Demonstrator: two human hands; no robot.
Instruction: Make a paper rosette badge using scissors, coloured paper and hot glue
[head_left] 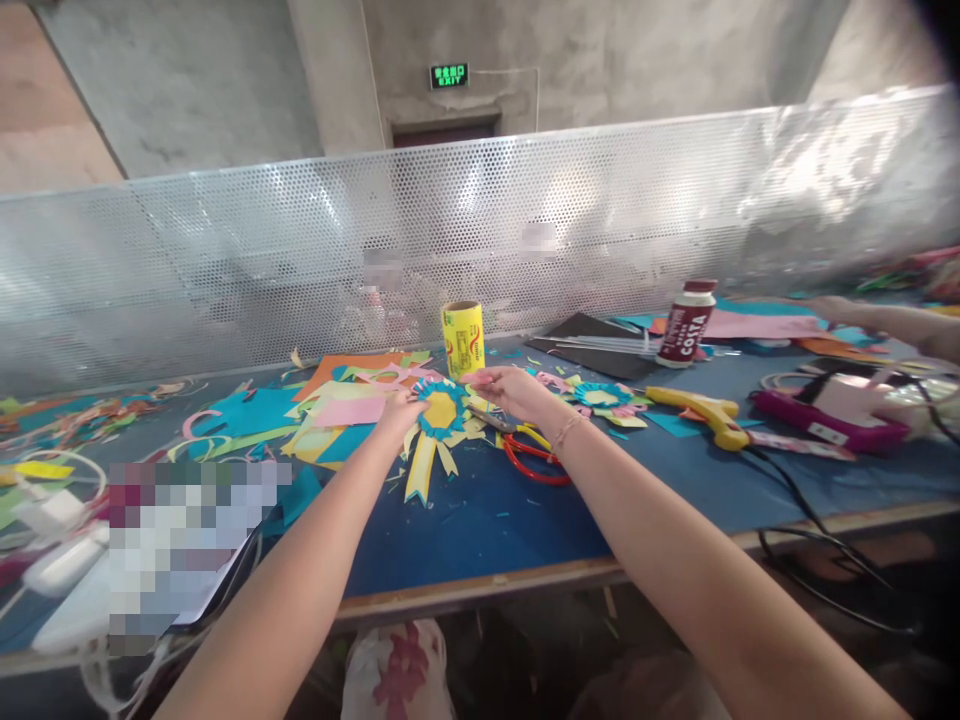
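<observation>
A paper rosette point(441, 410) with a blue ruffled rim, a yellow centre and yellow tails stands tilted up over the blue table. My left hand point(405, 412) has its fingers closed on the rosette's left edge. To the right of the rosette, my right hand point(506, 390) is closed in a pinch; whatever is between the fingertips is too small to make out. Just below that hand lie scissors point(536, 460) with red and yellow handles, partly behind my wrist. Another blue ruffled paper rosette point(602, 396) lies flat beyond my right wrist.
A yellow cylindrical container point(463, 338) stands behind my hands. To the right are a yellow glue gun point(697, 408) with a black cord, a dark red bottle point(685, 325) and a purple power strip point(829, 425). Coloured paper point(349, 410) lies left. Another person's hand point(840, 308) reaches in far right.
</observation>
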